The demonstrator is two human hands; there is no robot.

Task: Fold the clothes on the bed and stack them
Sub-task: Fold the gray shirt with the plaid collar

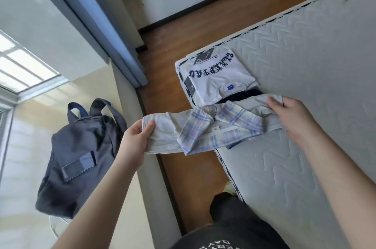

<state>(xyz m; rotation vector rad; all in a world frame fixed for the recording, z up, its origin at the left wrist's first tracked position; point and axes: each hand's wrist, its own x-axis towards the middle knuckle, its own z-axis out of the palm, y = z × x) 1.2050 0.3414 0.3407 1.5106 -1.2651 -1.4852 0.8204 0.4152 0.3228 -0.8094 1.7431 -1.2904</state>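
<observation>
— What lies around?
— A dark backpack (81,153) at lower left, and a folded white T-shirt (219,74) on the mattress (305,86) above centre.
— And the plaid shirt (211,128)?
— Mid-frame, folded into a band running left to right, collar toward the viewer. The left hand (136,137) pinches its left end over the floor; the right hand (291,114) grips the right end on the mattress.

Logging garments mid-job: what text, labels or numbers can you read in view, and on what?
"CLAEPTAU": navy block letters on the white tee topping the stack.
Blue neck tag on that tee: too small to read.
Script print on the folded piece under the tee: blurred.
Round size mark inside the plaid shirt collar: unreadable.
Print on the person's dark shirt: cut off, unreadable.
</observation>
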